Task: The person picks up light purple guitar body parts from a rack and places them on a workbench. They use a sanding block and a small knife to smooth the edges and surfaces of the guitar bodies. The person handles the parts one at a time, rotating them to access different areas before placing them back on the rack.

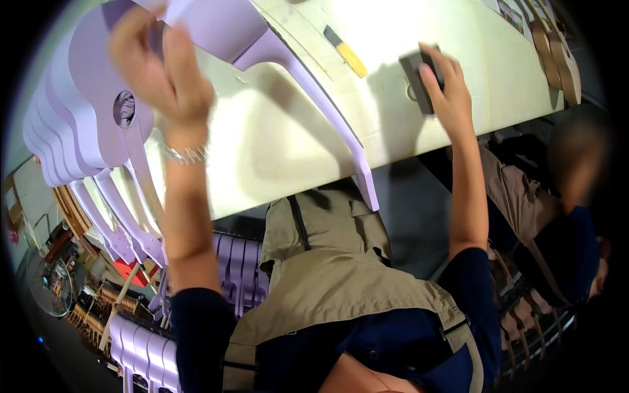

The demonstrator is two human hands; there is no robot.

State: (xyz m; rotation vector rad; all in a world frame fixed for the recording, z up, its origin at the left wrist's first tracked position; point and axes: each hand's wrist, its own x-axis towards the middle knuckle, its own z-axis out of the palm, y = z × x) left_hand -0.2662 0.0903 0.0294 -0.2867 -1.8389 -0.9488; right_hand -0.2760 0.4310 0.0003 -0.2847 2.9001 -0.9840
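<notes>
My right hand (449,92) grips a dark grey rectangular block (417,82), like a sanding block, at the table's right part. Blurred by motion, my left hand (160,72) is raised at the upper left, thumb and fingers apart, with nothing visible between them. It overlaps a row of lilac guitars (85,105); whether it touches one I cannot tell. Another lilac guitar (308,88) lies on its side on the table, its neck reaching toward me and its headstock past the front edge. The far part of its body is cut off by the picture's edge.
Between that guitar and the block lies a yellow-handled utility knife (350,56) on the pale table (262,157). More lilac guitars (147,347) stand low at the left. A co-worker (557,216) sits close by on the right, near wooden guitar parts (557,56).
</notes>
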